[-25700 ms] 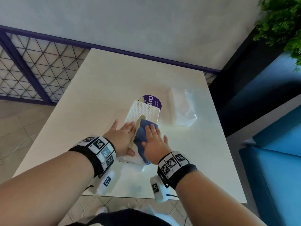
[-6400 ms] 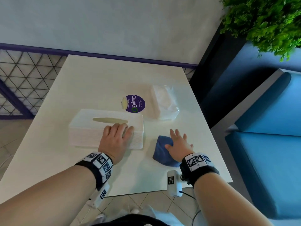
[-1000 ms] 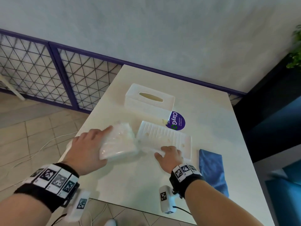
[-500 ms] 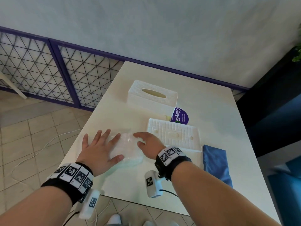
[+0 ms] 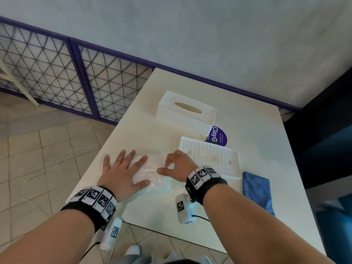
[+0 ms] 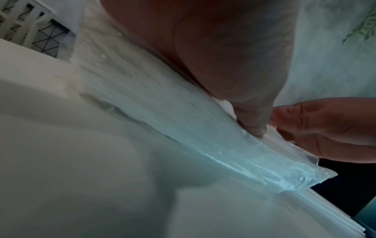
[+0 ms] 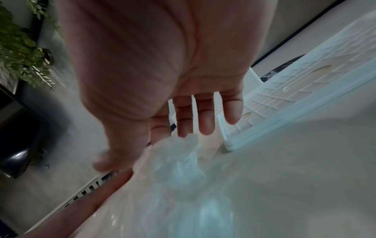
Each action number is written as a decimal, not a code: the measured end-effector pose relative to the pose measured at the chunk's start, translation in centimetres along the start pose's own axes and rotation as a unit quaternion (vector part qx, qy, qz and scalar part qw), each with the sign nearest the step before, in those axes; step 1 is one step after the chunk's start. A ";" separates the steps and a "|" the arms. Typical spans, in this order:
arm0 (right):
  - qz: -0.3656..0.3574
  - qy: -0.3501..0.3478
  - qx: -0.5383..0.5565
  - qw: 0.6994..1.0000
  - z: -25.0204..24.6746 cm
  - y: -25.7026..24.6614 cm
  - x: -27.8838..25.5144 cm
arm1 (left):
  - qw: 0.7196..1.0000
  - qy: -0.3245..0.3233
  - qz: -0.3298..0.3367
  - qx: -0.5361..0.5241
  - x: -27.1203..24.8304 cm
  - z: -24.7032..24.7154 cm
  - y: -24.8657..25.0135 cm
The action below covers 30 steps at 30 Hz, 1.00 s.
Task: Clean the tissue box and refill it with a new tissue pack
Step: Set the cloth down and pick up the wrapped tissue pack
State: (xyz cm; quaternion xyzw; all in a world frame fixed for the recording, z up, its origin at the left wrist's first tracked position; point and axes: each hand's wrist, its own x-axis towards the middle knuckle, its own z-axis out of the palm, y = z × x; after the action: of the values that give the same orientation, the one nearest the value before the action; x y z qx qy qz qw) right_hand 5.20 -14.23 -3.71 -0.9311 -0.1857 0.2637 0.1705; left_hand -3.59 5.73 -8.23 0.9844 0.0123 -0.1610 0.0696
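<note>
palm down, the left hand [image 5: 123, 174] lies flat on the tissue pack [image 5: 152, 174], fingers straight and spread over the clear wrapper, pressing it to the white table [image 5: 257, 115] near the front left corner. the left wrist view shows the same hand [image 6: 213, 56] bearing on the top of the pack [image 6: 162, 120], with the stacked tissues visible through the plastic. the right hand [image 5: 178, 164] sits at the pack's right end, thumb and forefinger drawn together on the wrapper; in the right wrist view the thumb and forefinger of that hand [image 7: 162, 72] meet at a bunched tuft of plastic [image 7: 179, 149], while the other three fingers [image 7: 205, 119] hang straight and loose. whether the wrapper has been torn cannot be told.

just right of the pack, close by the right hand, lies the tissue box base [image 5: 211, 159], a flat white gridded panel. beyond it stands the tissue box cover [image 5: 185, 113], white and ribbed, upright with its slot on top, overlapping a round purple sticker [image 5: 219, 139] on the tabletop. a blue cloth [image 5: 257, 189] lies by the right edge, near the base's corner. purple-framed mesh railing [image 5: 57, 73] stands at left.
</note>
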 end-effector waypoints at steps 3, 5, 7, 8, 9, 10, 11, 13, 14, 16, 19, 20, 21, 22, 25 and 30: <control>0.047 -0.016 -0.004 0.999 -0.5 -0.1 0.1 | 1.000 -0.002 -0.004 -0.010 0.1 0.0 -0.3; 0.098 -0.015 0.040 0.994 -0.6 0.8 0.1 | 1.000 -0.001 -0.007 -0.015 0.1 0.1 -0.5; 0.116 -0.024 -0.023 0.993 -0.2 1.9 0.2 | 1.000 0.000 -0.006 -0.012 0.1 0.2 -0.5; 0.122 -0.026 -0.075 0.989 0.0 2.2 0.4 | 1.000 0.004 -0.006 -0.013 0.0 0.3 -0.5; 0.133 -0.010 -0.121 0.984 0.0 2.3 0.4 | 1.000 0.009 -0.005 -0.014 0.0 0.4 -0.5; 0.130 0.028 -0.140 0.981 0.0 2.3 0.5 | 1.000 0.012 -0.004 -0.015 0.0 0.5 -0.5; 0.124 0.072 -0.115 0.983 -0.1 2.1 0.4 | 1.000 0.015 -0.003 -0.014 0.0 0.6 -0.5; 0.081 0.135 -0.018 0.987 -0.3 1.3 0.3 | 1.000 0.020 -0.004 -0.011 0.0 0.8 -0.5; 0.067 0.134 0.018 0.989 -0.4 0.8 0.4 | 1.000 0.022 -0.005 -0.011 0.0 0.9 -0.5; 0.066 0.077 0.058 0.993 -0.3 -0.2 0.8 | 1.000 0.027 -0.005 -0.011 0.1 0.9 -0.5; 0.078 0.012 0.026 0.997 0.1 -1.2 1.2 | 0.999 0.035 -0.004 -0.007 0.1 1.0 -0.5; 0.080 0.010 0.012 0.997 0.2 -1.4 1.3 | 0.999 0.038 -0.003 -0.007 0.0 1.1 -0.5; 0.084 0.012 0.002 0.996 0.3 -1.4 1.5 | 0.999 0.043 -0.001 -0.006 0.0 1.2 -0.5; 0.090 0.018 -0.003 0.996 0.5 -1.5 1.6 | 0.999 0.047 0.000 -0.005 0.0 1.3 -0.5; 0.123 0.047 0.008 0.991 0.8 -1.9 1.5 | 0.999 0.054 -0.001 -0.004 0.0 1.5 -0.6; 0.111 0.059 -0.054 0.991 0.7 -2.8 0.9 | 0.998 0.059 0.001 -0.005 0.1 1.6 -0.6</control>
State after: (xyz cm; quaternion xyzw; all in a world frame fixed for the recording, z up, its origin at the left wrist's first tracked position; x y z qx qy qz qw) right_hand 4.81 -11.26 -3.49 -0.9677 -0.0848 0.2155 0.0998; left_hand -4.04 6.07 -9.87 0.9919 0.0161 -0.1023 0.0736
